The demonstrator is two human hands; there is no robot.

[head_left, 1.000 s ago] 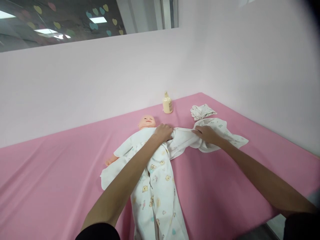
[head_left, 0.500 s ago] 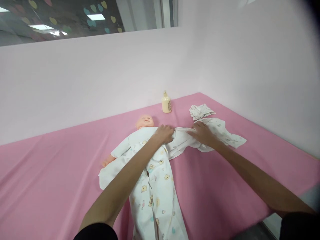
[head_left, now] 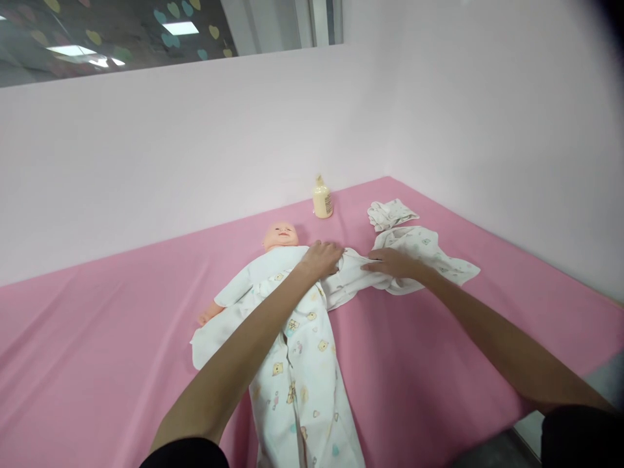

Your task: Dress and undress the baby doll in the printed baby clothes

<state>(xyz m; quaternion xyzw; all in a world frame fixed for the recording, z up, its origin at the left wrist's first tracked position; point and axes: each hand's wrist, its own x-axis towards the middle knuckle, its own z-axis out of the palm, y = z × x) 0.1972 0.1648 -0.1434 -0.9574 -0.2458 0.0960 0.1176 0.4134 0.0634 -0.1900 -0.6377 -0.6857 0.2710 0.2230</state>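
A baby doll (head_left: 281, 235) lies on its back, head toward the wall, in a white long-sleeved baby shirt (head_left: 273, 262). Printed baby trousers (head_left: 302, 354) with small bears cover its lower body and stretch toward me. My left hand (head_left: 322, 259) is curled over the shirt at the doll's shoulder on the right side, and its fingertips are partly hidden. Farther right, my right hand (head_left: 394, 263) pinches the white cloth of the outstretched sleeve (head_left: 355, 272). The doll's arm on that side is out of sight under cloth and hands.
A cream pump bottle (head_left: 322, 200) stands behind the doll near the wall. A folded printed cloth (head_left: 391, 213) and a spread printed cloth (head_left: 433, 252) lie to the right on the pink sheet (head_left: 112, 344). White walls rise at the back and right.
My right hand has turned and its fingers have drawn together on the sleeve cloth. The left hand stays at the doll's shoulder. The view has shifted slightly.
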